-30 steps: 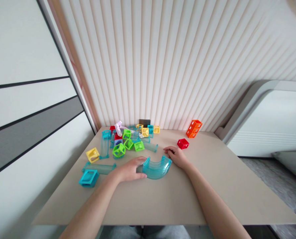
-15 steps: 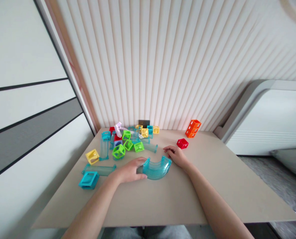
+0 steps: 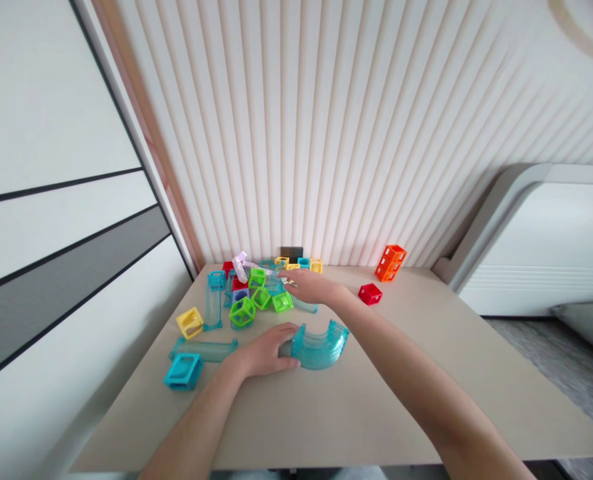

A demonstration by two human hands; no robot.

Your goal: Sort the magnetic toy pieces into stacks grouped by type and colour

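My left hand (image 3: 270,350) is closed around the left end of a curved, see-through blue track piece (image 3: 320,347), low over the near middle of the table. Over the pile of toy parts, my right hand (image 3: 310,285) reaches left with its fingers stretched out and nothing visible in them. Just below its fingertips lie a green cube frame (image 3: 282,303) and a straight clear blue track (image 3: 305,306). More green cube frames (image 3: 242,311) sit left of these. Close to my left wrist are another straight blue track (image 3: 209,351) and a blue square frame (image 3: 183,371).
A red cube frame (image 3: 370,294) and an orange stacked frame tower (image 3: 390,263) stand at the right. At the left lies a yellow frame (image 3: 190,323). A lilac piece (image 3: 239,267) and a black box (image 3: 292,253) are near the ribbed wall (image 3: 296,133).
My right hand has moved from the table beside the red cube frame, left and away from me, over the pile. My left hand keeps its hold on the curved track piece.
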